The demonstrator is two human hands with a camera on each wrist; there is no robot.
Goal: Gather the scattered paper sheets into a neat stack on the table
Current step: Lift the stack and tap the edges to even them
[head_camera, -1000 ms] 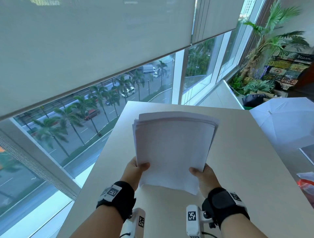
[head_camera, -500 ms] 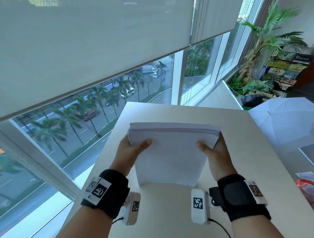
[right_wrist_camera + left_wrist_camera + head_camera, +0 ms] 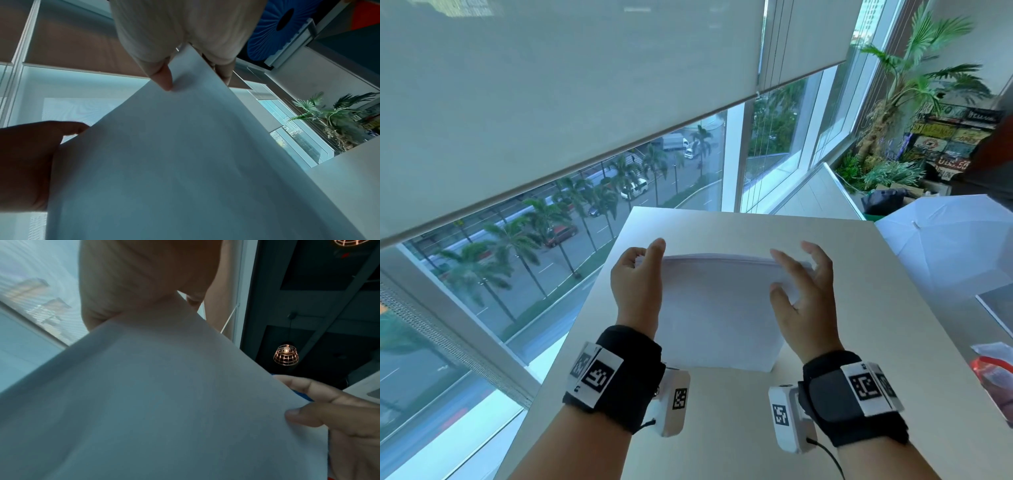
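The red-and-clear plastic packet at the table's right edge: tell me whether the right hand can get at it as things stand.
Probably not yet. The right hand is pinching the upright paper stack with the left hand. Bare table lies between it and the packet, so the path looks free once it lets go.

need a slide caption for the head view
Both hands, left hand and right hand, hold a stack of paper upright on its bottom edge on the table by the window.

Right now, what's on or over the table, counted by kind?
Paper stack: 1, stood on edge on the table
Hands: 2, left hand and right hand at its upper corners
Red and clear plastic item: 1, at the right edge
Total: 4
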